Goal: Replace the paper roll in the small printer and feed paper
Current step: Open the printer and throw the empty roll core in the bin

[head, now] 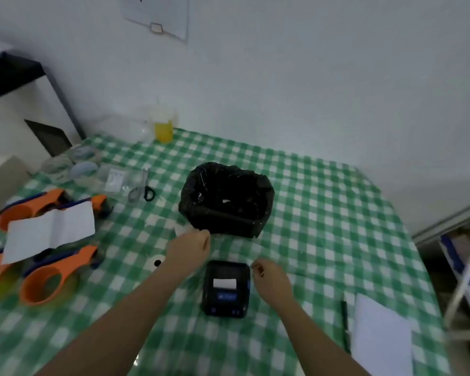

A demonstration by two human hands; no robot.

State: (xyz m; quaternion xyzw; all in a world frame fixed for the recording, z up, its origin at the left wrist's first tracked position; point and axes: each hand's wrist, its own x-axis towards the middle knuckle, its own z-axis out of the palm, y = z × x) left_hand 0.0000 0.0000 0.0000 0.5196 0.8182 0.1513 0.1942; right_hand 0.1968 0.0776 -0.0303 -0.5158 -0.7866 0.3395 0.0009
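Seemingly the work is at the unwrapping or discarding step: the left hand [190, 246] is curled with its fingertips pinched on a small pale scrap, paper or wrapper, I cannot tell which, right at the near rim of the bin [225, 202], while the right hand [269, 275] hovers just right of the printer [225, 289] with its fingers loosely closed; whether it pinches anything is too blurred to say. The printer sits on the table [323, 213] between the two forearms, a small black rounded box of hard matte plastic with a blue panel and a white strip of paper showing in its upper window. A white paper roll [158, 263] with a dark core hole appears to lie just left of the left forearm, partly hidden. The bin is lined with a crinkled, glossy black bag. In my judgement the next move calls for dropping the scrap into the bin, then freeing both hands to open the printer's lid and seat the roll so its loose end feeds out. The cloth over the table is a smooth green-and-white check; orange tape dispensers [49, 278], a folded white sheet [49, 232] and scissors [143, 189] lie to the left, well apart from the printer.
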